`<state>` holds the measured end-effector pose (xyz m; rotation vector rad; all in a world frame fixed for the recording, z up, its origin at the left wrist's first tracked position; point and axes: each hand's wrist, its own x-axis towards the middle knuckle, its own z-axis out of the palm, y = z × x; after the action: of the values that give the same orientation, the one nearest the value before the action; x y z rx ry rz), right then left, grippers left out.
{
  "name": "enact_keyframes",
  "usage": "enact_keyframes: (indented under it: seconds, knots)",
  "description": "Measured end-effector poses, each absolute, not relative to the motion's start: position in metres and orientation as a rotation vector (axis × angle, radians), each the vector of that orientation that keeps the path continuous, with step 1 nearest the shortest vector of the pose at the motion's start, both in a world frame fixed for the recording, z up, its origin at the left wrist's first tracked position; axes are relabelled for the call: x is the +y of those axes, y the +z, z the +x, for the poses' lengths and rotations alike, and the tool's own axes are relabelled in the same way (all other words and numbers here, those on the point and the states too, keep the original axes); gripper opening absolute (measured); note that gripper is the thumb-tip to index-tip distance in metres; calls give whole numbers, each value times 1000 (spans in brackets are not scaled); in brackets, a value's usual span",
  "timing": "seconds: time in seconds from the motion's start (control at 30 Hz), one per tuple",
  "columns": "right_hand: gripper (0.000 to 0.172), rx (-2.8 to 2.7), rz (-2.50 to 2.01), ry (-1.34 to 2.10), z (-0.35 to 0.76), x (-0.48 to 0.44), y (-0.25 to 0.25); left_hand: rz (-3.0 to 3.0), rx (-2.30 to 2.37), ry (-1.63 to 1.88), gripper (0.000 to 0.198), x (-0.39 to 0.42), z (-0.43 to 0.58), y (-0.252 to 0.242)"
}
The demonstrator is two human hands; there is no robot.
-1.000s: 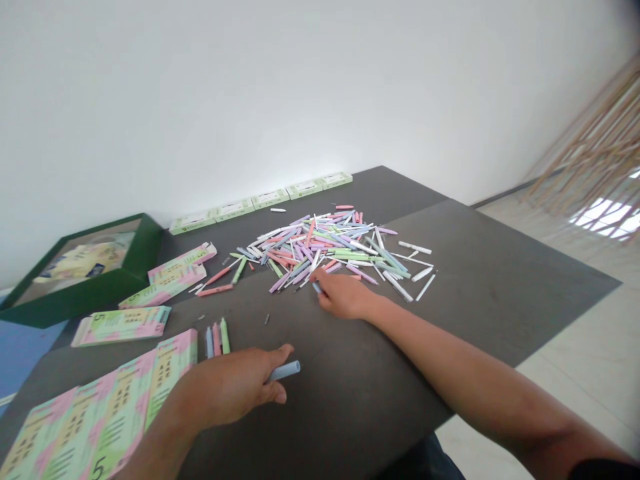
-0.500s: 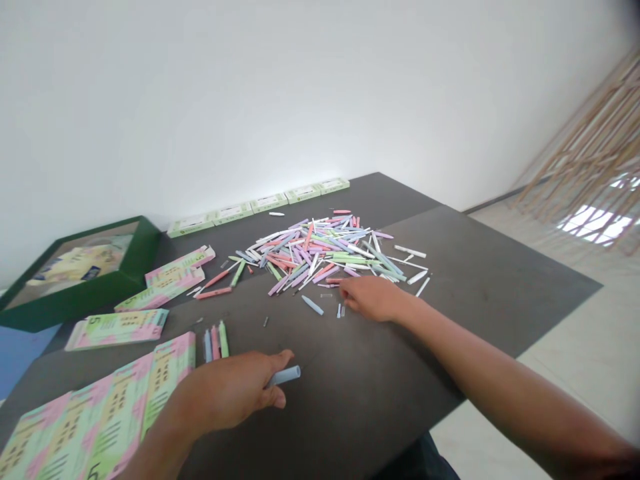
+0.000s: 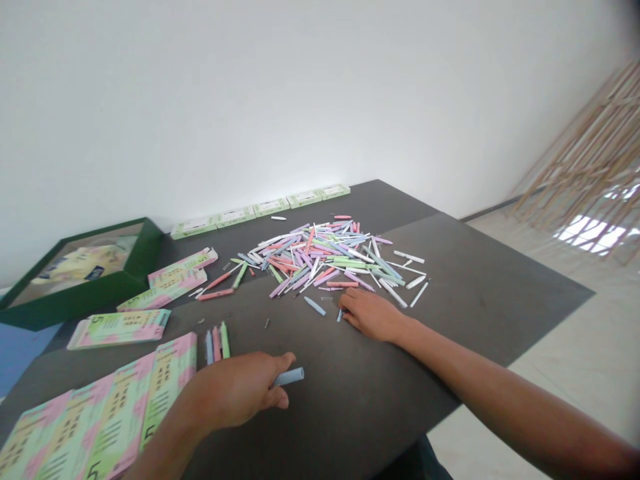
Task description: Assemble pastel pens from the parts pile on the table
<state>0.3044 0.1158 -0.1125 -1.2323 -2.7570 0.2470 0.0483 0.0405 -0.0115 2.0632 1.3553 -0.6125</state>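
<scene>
My left hand (image 3: 245, 390) is closed around a light blue pen barrel (image 3: 290, 377). The barrel's open end points right, past the thumb and fingers. My right hand (image 3: 373, 313) rests low on the table in front of the pen pile (image 3: 320, 257), its fingertips drawn together at a small light blue piece (image 3: 339, 315). What lies between those fingertips is hidden. Just left of them is a blue tapered pen part (image 3: 315, 306). Three capped-looking pens, a blue one (image 3: 209, 348), a pink one (image 3: 217, 343) and a green one (image 3: 225, 340), lie side by side beyond my left hand.
Printed pen boxes (image 3: 125, 400) overlap at the front left, with another flat box (image 3: 120, 328) behind them. A green tray (image 3: 135, 260) holding plastic packaging stands at the far left. Green-white boxes (image 3: 235, 216) line the wall. The table's edge (image 3: 550, 327) runs along the right.
My right hand has come slightly nearer, from the pile's edge to the small loose pieces, now covering part of them. My left hand still holds the blue barrel, almost unmoved.
</scene>
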Motion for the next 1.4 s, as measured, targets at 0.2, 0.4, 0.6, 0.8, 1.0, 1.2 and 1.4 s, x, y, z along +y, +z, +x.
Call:
enact_keyframes:
  seconds: [0.2, 0.4, 0.6, 0.8, 1.0, 1.2, 1.4]
  knots:
    - [15, -2797, -1251, 209, 310, 120, -110, 2035, 1366, -592, 60, 40, 48, -13]
    - [18, -2824, -1273, 200, 312, 125, -105, 2057, 1357, -608, 60, 41, 51, -12]
    - [23, -2808, -1400, 172, 304, 133, -102, 2055, 1367, -628, 59, 41, 54, -10]
    - [30, -2773, -1452, 149, 301, 138, -103, 2036, 1377, -629, 59, 40, 55, -10]
    - [30, -2800, -1391, 140, 300, 140, -104, 2033, 1375, -639, 58, 39, 55, -10]
    - [29, -2816, -1362, 172, 297, 141, -103, 2047, 1346, -612, 58, 39, 55, -11]
    - [29, -2810, -1328, 185, 296, 142, -105, 2045, 1380, -613, 58, 37, 57, -8]
